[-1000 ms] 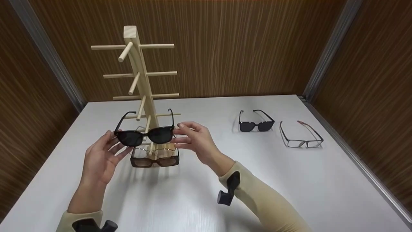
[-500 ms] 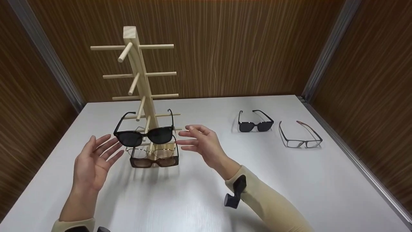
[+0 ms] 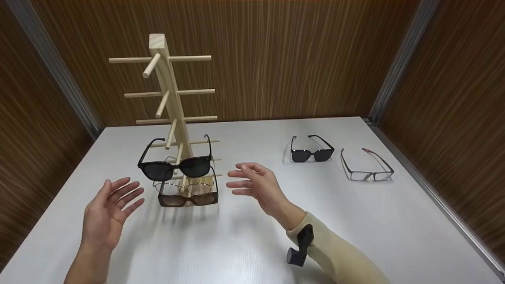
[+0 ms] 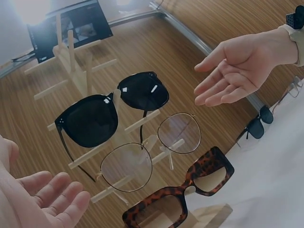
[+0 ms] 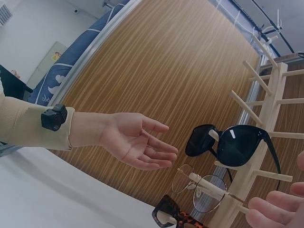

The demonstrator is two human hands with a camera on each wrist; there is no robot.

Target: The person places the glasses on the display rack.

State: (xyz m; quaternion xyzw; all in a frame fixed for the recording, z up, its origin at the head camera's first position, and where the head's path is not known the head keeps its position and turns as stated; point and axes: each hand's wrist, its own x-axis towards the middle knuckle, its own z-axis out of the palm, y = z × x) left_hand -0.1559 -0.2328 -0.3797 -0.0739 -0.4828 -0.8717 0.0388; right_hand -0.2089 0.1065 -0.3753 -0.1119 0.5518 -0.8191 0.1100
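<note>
Moving slowly and wide of the thin arms seems wise for us: the upper black sunglasses [image 3: 185, 167] perch on pegs of the wooden stand [image 3: 173, 102], and a brush might unseat them. Our left hand [image 3: 100, 219] and right hand [image 3: 262, 189] stand apart either side, fingers loosely spread, holding nothing. We have a white worktop [image 3: 252, 244] bearing loose dark sunglasses [image 3: 321, 155] and clear glasses [image 3: 369, 173] to our right, with wood-grain walls [image 3: 276, 59] around.

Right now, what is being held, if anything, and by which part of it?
Nothing is held: left grip and right grip are both clear of the black sunglasses on the wooden stand.
</note>
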